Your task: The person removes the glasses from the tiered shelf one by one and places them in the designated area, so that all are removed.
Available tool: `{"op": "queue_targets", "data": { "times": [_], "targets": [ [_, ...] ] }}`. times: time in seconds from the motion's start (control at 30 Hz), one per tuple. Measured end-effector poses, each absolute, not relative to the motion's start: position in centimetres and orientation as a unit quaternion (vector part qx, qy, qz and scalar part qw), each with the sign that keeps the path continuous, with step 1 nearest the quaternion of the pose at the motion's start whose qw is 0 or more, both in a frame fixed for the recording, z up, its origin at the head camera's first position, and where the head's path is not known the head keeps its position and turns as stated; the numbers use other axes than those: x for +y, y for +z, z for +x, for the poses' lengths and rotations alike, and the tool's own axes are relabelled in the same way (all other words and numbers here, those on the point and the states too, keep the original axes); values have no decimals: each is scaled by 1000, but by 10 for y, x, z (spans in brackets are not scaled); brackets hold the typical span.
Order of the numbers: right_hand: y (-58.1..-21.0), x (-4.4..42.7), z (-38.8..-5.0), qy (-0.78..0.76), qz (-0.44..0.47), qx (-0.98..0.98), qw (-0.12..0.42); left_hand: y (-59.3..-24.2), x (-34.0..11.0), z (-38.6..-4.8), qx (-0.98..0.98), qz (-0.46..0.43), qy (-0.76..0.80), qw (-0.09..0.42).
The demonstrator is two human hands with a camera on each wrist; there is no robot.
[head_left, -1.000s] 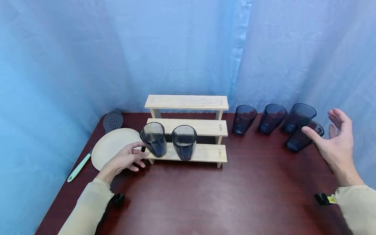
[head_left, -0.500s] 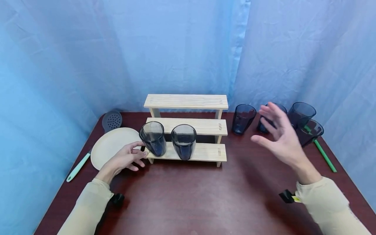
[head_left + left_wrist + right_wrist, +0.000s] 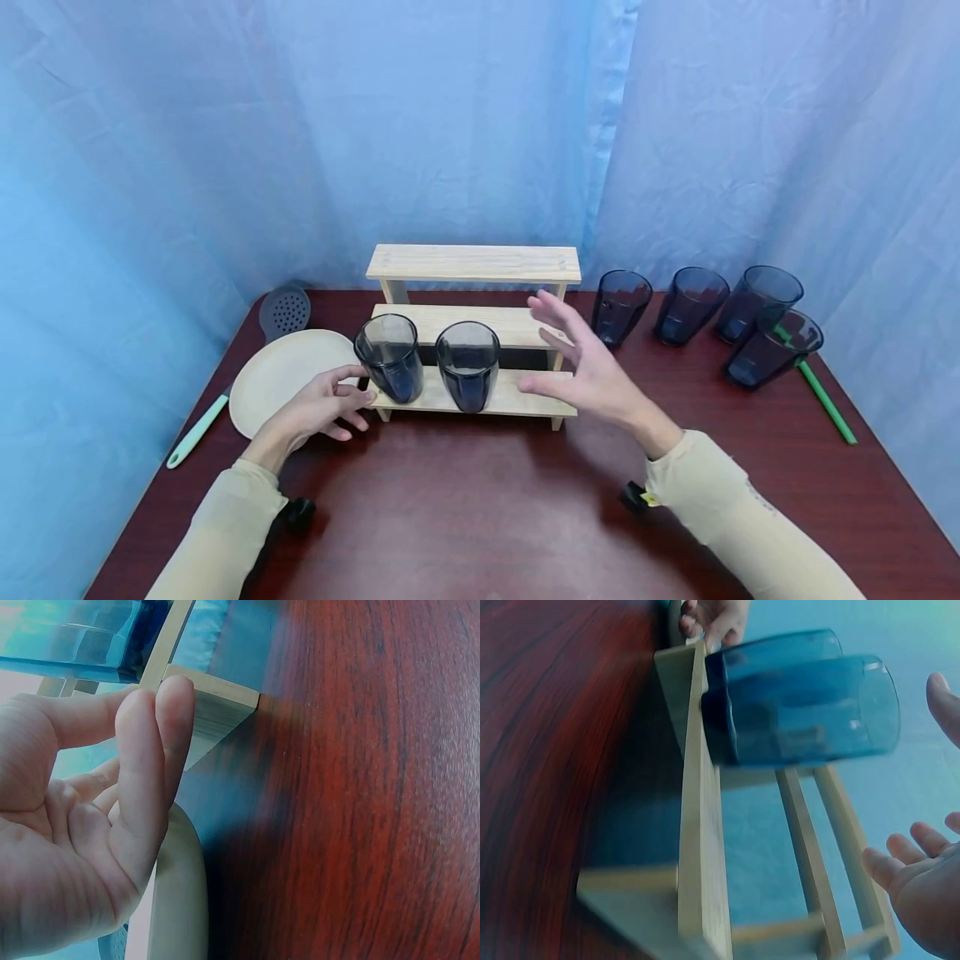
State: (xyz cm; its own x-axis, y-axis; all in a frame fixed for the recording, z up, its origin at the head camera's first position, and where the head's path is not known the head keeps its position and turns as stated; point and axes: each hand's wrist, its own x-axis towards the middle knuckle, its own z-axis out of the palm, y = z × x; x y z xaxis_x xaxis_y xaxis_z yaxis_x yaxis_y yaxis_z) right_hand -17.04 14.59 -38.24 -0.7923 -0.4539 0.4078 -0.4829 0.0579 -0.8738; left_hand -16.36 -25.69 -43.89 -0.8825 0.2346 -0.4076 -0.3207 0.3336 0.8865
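Right hand (image 3: 596,375) has swung left from the four glasses (image 3: 622,308) right of the rack (image 3: 474,262) to its right end. Left hand (image 3: 318,406): rack's left end, fingers loose, no glass gripped; contact unclear. Left glass (image 3: 393,362), right glass (image 3: 469,367): rack's bottom step. Right grip wide, nothing in it. Probably best: approach right glass squarely, don't bump its neighbour. Both upright, smoky blue-grey, see-through, tapering downward.

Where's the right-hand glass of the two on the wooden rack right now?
In the head view, that glass stands on the bottom step of the wooden rack, just right of the other glass; the right hand is to its right, apart from it.
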Motion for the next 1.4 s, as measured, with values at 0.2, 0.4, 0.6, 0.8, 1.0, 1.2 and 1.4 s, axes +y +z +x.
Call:
{"op": "queue_targets", "data": {
  "times": [0.2,0.4,0.6,0.8,1.0,1.2,1.4],
  "targets": [
    [-385,118,-172,613,334,-716,-22,-440,-255,-163,779,-30,577,243],
    [-391,103,-172,620,322,-714,-41,-440,-255,-163,780,-35,577,241],
    [-400,95,-171,622,306,-719,-58,-439,-255,-164,779,-31,576,244],
    [-410,86,-171,622,304,-720,-42,-438,-256,-163,778,-28,578,245],
    [-413,83,-170,625,289,-724,-32,-438,-256,-164,781,-24,575,244],
    [-412,82,-168,605,290,-741,-17,-438,-256,-163,781,-24,574,245],
    [-413,83,-167,601,287,-746,-11,-438,-256,-164,778,-27,577,246]
  ]
}}
